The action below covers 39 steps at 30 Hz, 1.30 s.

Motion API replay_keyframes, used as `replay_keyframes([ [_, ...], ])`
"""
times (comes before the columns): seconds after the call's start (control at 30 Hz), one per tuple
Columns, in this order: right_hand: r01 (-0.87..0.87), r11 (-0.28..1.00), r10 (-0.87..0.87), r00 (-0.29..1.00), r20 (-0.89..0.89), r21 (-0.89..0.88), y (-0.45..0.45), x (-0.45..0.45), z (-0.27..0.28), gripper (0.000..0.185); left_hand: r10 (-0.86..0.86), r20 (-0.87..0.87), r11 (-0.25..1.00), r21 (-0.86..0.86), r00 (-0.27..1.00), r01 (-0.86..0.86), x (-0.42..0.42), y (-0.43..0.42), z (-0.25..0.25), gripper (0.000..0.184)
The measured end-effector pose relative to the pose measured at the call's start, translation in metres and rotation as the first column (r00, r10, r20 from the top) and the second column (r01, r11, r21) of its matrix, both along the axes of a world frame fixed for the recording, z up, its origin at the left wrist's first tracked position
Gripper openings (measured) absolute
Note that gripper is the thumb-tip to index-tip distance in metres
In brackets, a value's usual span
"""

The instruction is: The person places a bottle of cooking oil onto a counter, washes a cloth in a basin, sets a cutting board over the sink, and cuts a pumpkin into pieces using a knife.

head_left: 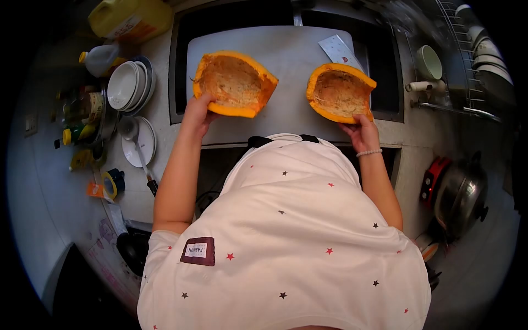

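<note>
Stacked white bowls (pixel 122 88), a ladle (pixel 128 129) lying across plates (pixel 132 156), a yellow jug (pixel 140 17), a pot (pixel 461 197) (shiny metal)

- Left hand (pixel 200 114): one, gripping, fingers partly hidden.
- Left forearm (pixel 179 176): one, bare, running back and outward from the grip.
- Right hand (pixel 363 133): one, gripping, well apart from the left.
- Right forearm (pixel 381 184): one, bare, angled outward behind its grip.

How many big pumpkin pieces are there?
2. One pumpkin piece is in the left hand; the other piece is in the right hand. Both are above the pale board. I see none hidden.
</note>
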State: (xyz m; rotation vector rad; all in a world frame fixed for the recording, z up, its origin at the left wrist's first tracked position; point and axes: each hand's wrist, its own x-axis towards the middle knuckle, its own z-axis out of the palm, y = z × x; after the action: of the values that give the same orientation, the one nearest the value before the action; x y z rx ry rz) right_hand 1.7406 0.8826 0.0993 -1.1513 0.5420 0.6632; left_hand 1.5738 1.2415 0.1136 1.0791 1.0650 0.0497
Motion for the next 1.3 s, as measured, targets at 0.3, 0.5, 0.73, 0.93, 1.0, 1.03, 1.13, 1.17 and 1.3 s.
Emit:
replay_keyframes([
  [0.3,-0.002,1.000,0.002,1.000,-0.008,0.014,-0.010,-0.009,0.002,0.040,-0.109,0.019,0.993,-0.045,0.994,0.110,0.046,-0.011,0.036,0.037],
  [0.5,-0.114,0.993,0.115,0.992,-0.052,0.020,-0.014,-0.014,-0.003,0.043,-0.434,-0.094,0.896,0.055,0.896,0.440,0.072,-0.007,0.033,0.042],
  [0.73,-0.521,0.599,0.666,0.746,0.017,-0.608,-0.044,0.005,0.014,0.034,-0.451,-0.222,0.852,0.181,0.864,0.491,0.082,-0.025,0.031,0.050],
  [0.93,0.182,0.068,0.911,0.389,0.136,-0.981,-0.062,0.017,-0.014,0.052,-0.380,-0.055,0.901,0.206,0.923,0.383,0.067,-0.036,0.004,0.058],
  [1.0,0.169,0.090,0.918,0.367,0.147,-0.982,-0.056,0.023,-0.026,0.055,-0.352,0.013,0.923,0.171,0.936,0.345,0.059,-0.039,0.004,0.057],
  [1.03,0.112,0.113,0.914,0.379,0.148,-0.987,-0.052,0.026,-0.030,0.056,-0.337,0.046,0.933,0.153,0.940,0.327,0.056,-0.040,0.004,0.056],
  [1.13,0.075,0.134,0.919,0.364,0.152,-0.988,-0.048,0.033,-0.050,0.053,-0.305,0.104,0.950,0.105,0.946,0.295,0.045,-0.041,-0.006,0.052],
  [1.17,0.086,0.133,0.924,0.349,0.155,-0.987,-0.050,0.036,-0.056,0.052,-0.290,0.120,0.955,0.093,0.949,0.280,0.042,-0.041,-0.009,0.052],
  [1.3,0.130,0.048,0.901,0.423,0.099,-0.990,-0.055,0.047,-0.048,0.045,-0.258,0.144,0.965,0.078,0.955,0.249,0.033,-0.047,-0.006,0.049],
])
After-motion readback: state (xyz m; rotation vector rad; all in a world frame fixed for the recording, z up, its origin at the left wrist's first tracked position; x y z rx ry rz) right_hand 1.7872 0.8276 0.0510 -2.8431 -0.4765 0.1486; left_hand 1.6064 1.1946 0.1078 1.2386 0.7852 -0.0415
